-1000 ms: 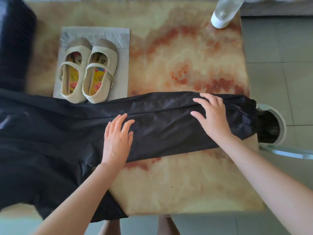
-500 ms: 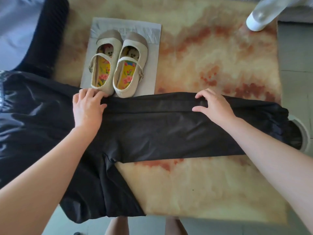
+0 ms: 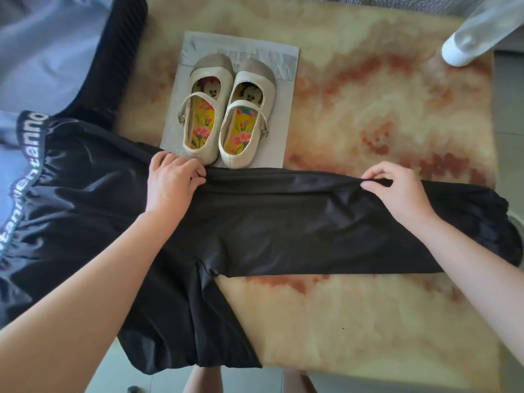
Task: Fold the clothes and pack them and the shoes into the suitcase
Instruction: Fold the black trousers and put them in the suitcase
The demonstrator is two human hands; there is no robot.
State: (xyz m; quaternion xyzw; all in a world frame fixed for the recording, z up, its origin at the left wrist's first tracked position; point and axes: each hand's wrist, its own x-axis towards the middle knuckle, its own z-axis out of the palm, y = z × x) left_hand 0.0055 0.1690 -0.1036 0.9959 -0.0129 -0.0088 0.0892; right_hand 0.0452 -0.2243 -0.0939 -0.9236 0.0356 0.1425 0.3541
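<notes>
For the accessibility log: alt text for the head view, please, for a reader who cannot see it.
The left hand and right hand grip the far edge of shiny black trousers spread across an orange-marbled table. A pair of beige strap shoes stands on a grey paper sheet just beyond the left hand.

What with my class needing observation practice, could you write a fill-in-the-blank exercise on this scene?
1. The left hand and the right hand both grip the far edge of the ____ trousers.
2. ____ shoes stand on the grey sheet.
3. The clear bottle at the far corner of the table has a ____ cap.
Missing words: black; two; white.
</notes>
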